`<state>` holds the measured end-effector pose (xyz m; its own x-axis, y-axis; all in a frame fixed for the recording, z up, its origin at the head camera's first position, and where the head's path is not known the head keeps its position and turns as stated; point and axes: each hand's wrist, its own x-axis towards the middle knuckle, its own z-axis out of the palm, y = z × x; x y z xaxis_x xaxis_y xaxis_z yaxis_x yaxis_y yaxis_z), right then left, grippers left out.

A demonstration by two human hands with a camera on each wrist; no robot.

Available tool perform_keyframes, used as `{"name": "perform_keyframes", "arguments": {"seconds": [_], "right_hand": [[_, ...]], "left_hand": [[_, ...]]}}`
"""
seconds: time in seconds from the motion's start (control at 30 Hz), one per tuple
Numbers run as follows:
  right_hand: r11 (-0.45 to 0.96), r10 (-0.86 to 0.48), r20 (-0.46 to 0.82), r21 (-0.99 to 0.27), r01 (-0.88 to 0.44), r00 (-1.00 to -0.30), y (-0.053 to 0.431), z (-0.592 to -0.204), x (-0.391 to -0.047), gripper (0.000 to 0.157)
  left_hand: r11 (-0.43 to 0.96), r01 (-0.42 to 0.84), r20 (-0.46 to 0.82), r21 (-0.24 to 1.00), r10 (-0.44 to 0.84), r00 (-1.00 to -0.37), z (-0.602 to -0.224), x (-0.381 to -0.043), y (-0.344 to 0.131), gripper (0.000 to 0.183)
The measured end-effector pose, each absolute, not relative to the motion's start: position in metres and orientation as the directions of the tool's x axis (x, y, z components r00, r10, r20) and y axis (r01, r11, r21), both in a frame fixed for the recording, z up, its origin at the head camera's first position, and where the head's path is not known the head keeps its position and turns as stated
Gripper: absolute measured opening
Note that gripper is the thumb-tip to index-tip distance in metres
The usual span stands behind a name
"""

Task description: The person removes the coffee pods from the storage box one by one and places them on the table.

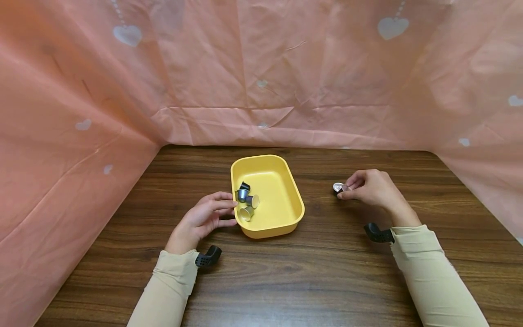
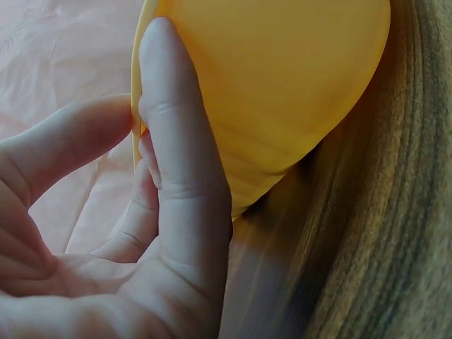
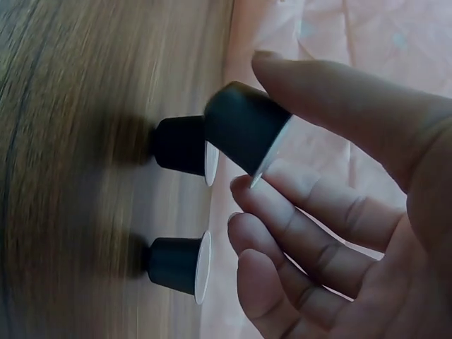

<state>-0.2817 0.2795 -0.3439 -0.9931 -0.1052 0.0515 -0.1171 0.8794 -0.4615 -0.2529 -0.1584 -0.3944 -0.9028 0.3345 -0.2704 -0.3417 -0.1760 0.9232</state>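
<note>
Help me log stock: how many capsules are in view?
7. Four lie in the yellow tray: a black capsule, a blue one, a purplish one and a gold one. The right hand holds a dark capsule; two others stand on the table. More could be hidden.

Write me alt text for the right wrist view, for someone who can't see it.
A right hand pinches a dark, cup-shaped capsule between thumb and fingers. Two similar dark capsules stand narrow end down on a wood-grain table, which appears turned sideways in the picture, with pale pink fabric behind.
</note>
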Motion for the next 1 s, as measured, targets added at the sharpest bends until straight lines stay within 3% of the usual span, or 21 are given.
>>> {"name": "perform_keyframes", "arguments": {"seconds": [0.43,1.0], "right_hand": [[0.898,-0.186,0.012,-0.404,-0.175,-0.982,0.276,-0.352,-0.281,0.037],[0.918,-0.194,-0.025,-0.357,-0.173,-0.981,0.273,-0.356,-0.279,0.049]], "left_hand": [[-0.157,-0.348,-0.282,0.924,0.331,-0.900,-0.393,-0.252,-0.158,0.025],[-0.180,-0.358,-0.293,0.916,0.308,-0.905,-0.394,-0.251,-0.158,0.023]]}}
